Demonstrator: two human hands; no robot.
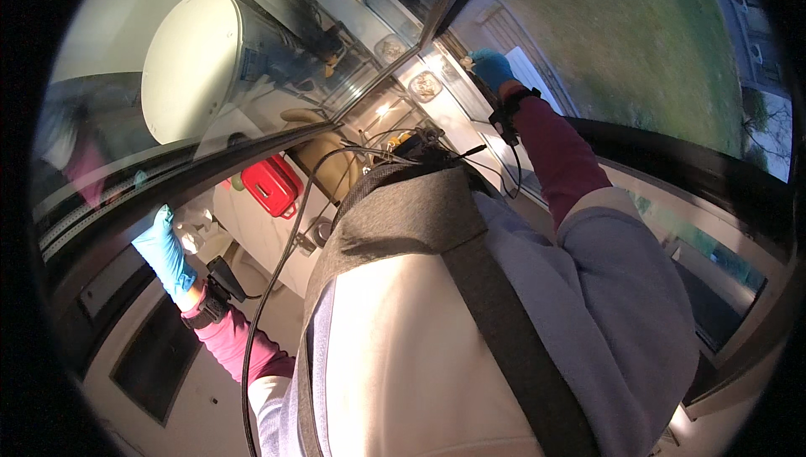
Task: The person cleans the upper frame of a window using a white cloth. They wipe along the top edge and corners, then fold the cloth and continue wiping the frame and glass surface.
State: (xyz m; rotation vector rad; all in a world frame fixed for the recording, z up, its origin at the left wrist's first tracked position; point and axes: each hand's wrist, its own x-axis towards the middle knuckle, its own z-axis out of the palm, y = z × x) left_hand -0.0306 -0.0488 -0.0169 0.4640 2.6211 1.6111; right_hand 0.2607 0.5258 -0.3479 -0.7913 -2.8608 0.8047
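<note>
My left hand, in a light blue glove, is at the lower edge of a dark window frame on the left. Its thumb points up, and its other fingers are partly hidden, so its hold on the frame is unclear. My right hand, in a blue glove, reaches out to the upper right, beside the window's dark corner post. A small pale thing shows at its fingertips; whether it is held cannot be told. Glass panes with reflections fill the upper left. Both wrists wear black straps with small devices.
A red lidded container stands on a pale marble-look surface. A clear dish sits near the sill. A black cable loops past my body. Grass shows outside. A round white object appears through or in the glass.
</note>
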